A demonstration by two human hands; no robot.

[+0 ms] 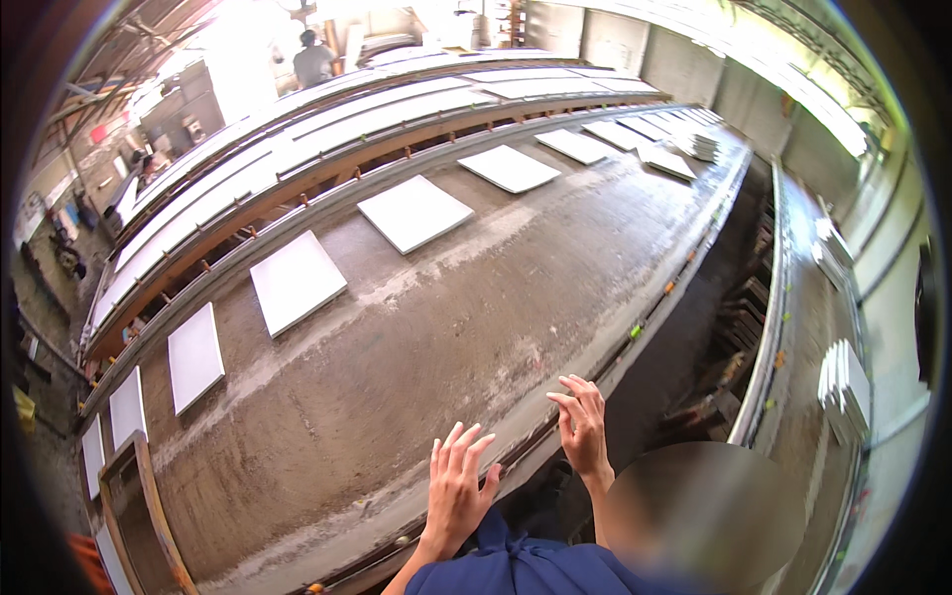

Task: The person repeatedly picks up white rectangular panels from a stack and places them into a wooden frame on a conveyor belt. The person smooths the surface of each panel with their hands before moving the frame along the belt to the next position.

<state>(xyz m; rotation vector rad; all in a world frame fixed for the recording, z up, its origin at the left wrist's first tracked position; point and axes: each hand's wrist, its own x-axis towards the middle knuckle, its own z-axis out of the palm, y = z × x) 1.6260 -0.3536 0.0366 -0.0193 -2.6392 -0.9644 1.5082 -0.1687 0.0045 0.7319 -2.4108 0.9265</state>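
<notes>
Hovering empty, fingers spread apart, left hand (458, 488) and right hand (581, 426) hang over the long grey concrete table's (416, 347) near edge, white square slabs (297, 281) spaced along its far side.

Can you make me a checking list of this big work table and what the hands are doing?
Surface: long grey workbench, dusty, pale streaks.
Job's things: white square tiles lying flat in a row along the far side.
Clutter: stacked white tiles on the right ledge.
Grippers: left hand and right hand open, fingers spread, holding nothing, over the near edge.
Cables: nothing seen.
Surroundings: long racks of white panels; a person far off.
</notes>
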